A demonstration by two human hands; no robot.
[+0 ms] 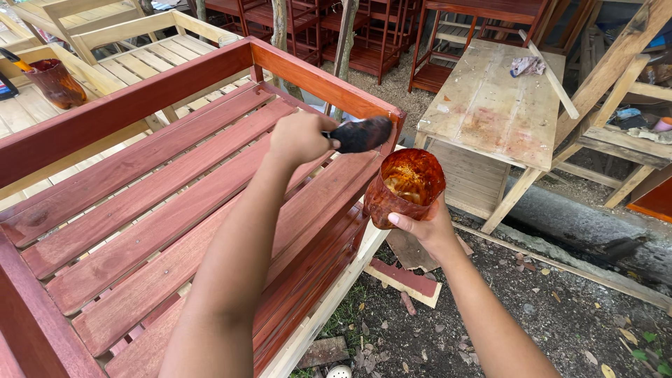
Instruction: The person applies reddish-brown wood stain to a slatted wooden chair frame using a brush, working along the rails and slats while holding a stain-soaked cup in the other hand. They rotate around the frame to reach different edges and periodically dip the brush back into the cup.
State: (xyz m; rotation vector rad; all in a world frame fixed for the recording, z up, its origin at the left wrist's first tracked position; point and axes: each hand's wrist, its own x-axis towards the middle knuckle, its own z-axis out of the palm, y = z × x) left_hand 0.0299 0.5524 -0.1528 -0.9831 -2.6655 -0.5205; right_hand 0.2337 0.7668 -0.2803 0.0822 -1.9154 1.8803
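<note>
My left hand [299, 138] grips the brush [360, 134] (light, stiff handle) over the red slatted frame [140, 203]; my right hand [423, 227] clasps the slippery stain cup [406, 187] underneath.

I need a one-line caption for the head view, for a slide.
Left hand brushes red stain onto slatted frame; right hand holds cup.

Unpainted plank table [490, 105] at right w/ crumpled rag [526, 66] on top. Second stained cup [56, 82] far left on bare slats. Red-painted offcut [404, 278] on dirt nearby.
</note>
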